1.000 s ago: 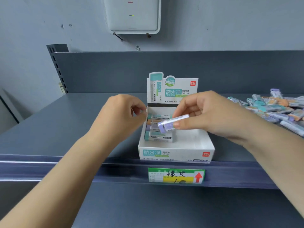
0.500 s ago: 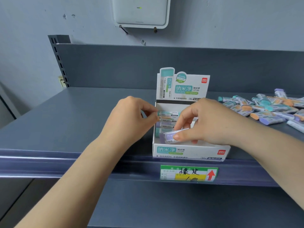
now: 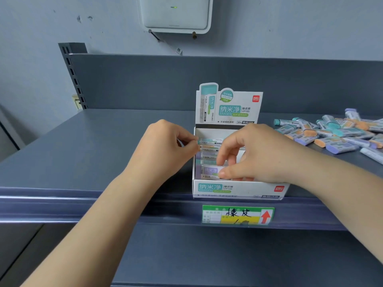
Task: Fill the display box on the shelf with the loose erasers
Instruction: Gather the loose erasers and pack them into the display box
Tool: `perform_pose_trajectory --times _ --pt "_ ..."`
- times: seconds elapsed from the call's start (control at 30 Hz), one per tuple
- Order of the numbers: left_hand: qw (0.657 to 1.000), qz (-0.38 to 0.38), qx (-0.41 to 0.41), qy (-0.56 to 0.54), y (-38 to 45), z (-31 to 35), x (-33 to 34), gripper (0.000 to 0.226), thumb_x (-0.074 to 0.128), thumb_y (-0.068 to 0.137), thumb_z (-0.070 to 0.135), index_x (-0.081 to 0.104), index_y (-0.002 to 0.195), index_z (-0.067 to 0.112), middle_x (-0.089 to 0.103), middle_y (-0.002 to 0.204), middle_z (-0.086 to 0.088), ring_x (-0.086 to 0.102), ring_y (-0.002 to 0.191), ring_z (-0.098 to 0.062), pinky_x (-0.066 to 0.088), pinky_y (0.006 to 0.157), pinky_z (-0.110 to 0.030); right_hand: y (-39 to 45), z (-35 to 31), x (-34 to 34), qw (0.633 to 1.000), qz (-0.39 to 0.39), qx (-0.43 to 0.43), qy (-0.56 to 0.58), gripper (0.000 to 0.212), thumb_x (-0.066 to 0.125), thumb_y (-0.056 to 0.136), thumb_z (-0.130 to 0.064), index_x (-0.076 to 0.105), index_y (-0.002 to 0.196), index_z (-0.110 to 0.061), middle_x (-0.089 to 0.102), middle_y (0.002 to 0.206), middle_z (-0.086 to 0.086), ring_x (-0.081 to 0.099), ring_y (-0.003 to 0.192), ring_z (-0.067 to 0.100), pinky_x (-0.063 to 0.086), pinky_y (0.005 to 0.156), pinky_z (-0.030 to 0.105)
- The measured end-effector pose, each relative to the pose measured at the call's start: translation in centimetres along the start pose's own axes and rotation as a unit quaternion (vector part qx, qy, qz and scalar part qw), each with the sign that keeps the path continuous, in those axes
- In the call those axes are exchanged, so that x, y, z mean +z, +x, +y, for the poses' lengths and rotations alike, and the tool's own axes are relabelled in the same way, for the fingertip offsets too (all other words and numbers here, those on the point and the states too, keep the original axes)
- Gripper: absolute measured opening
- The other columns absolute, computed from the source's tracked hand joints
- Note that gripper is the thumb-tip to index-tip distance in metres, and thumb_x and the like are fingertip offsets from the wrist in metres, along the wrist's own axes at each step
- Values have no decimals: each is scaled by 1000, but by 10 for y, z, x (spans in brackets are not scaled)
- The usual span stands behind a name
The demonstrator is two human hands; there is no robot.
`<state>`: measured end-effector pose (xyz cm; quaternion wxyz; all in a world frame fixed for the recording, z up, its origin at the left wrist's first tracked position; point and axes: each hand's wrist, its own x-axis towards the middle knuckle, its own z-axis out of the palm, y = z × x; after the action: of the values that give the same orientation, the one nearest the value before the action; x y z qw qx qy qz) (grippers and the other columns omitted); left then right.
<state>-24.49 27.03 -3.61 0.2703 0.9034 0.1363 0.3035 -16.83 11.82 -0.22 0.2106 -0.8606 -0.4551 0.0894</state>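
Note:
A white display box (image 3: 238, 189) with a printed back card stands at the front edge of the grey shelf. Several erasers (image 3: 209, 151) lie stacked along its left side. My right hand (image 3: 255, 154) reaches into the box, its thumb and fingers shut on a purple eraser (image 3: 210, 170) at the front of that row. My left hand (image 3: 167, 148) pinches the box's left wall near its top edge. A heap of loose erasers (image 3: 335, 131) in teal, orange and purple lies on the shelf to the right.
The shelf (image 3: 93, 146) has a tall grey back panel and a slotted upright at the back left. A green and yellow price label (image 3: 238, 214) hangs on the shelf's front lip. A white device (image 3: 176, 13) is mounted on the wall above.
My right hand has brought the purple eraser from above the box down into it, against the front of the row. My left hand has stayed on the box's left wall.

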Motion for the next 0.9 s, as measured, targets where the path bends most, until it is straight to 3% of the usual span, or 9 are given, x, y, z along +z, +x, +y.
perform_pose_trajectory --times 0.13,0.23,0.33,0.43,0.57,0.63,0.7,0.77,0.9 --pt "1000 0 -3 -1 -1 1 0 15 62 80 14 76 76 13 73 73 -3 56 59 -19 43 52 -19 -1 2 0 1000 2 -2 17 4 76 72 -28 73 70 -29 64 49 -20 58 50 -7 47 52 12" --pt "1000 -1 -8 1 -1 3 0 15 62 81 15 77 79 14 74 76 -3 61 60 -18 44 49 -21 -2 4 1 999 10 -24 -19 4 72 76 -31 75 79 -31 66 61 -14 60 59 0 42 49 9" --pt "1000 -5 -11 0 -2 4 -1 15 61 82 16 77 81 15 75 79 -3 64 66 -23 46 48 -25 -1 5 1 999 -5 -36 -22 9 69 79 -28 75 85 -32 60 57 -19 55 59 -11 38 49 4" --pt "1000 -4 -9 -1 -2 4 -1 16 61 82 16 76 78 13 74 77 -6 64 67 -28 46 48 -28 0 5 1 998 -16 -49 -45 13 67 81 -28 74 92 -32 60 62 -18 57 60 -2 37 49 7" --pt "1000 -3 -5 6 -2 2 -1 14 62 81 17 76 81 14 70 71 3 59 57 -14 40 46 -13 -3 4 2 997 15 -63 -39 10 69 79 -26 74 87 -30 65 64 -12 58 59 5 42 57 8" --pt "1000 0 2 23 -2 2 -2 14 63 81 18 75 86 16 62 69 14 54 58 -6 38 47 -8 -3 6 3 996 49 -68 -24 7 70 78 -25 74 83 -28 61 61 -15 56 62 0 40 58 2" --pt "999 20 18 46 0 3 -3 14 62 80 18 74 87 19 55 69 19 53 62 -6 39 55 -14 -5 12 2 991 112 -76 -1 7 71 77 -23 74 81 -28 58 61 -18 53 67 -5 37 60 0" --pt "996 44 41 62 1 11 -4 16 60 80 17 72 90 21 56 75 15 53 68 -11 42 62 -25 -10 20 -2 978 188 -90 26 6 71 77 -22 74 79 -26 56 60 -18 52 67 -2 38 60 4" --pt "988 62 119 75 2 52 3 19 62 80 19 70 97 24 55 84 17 53 77 -12 42 65 -26 -31 45 -20 940 320 -113 43 5 70 75 -19 72 76 -23 49 56 -22 47 59 10 37 55 11"
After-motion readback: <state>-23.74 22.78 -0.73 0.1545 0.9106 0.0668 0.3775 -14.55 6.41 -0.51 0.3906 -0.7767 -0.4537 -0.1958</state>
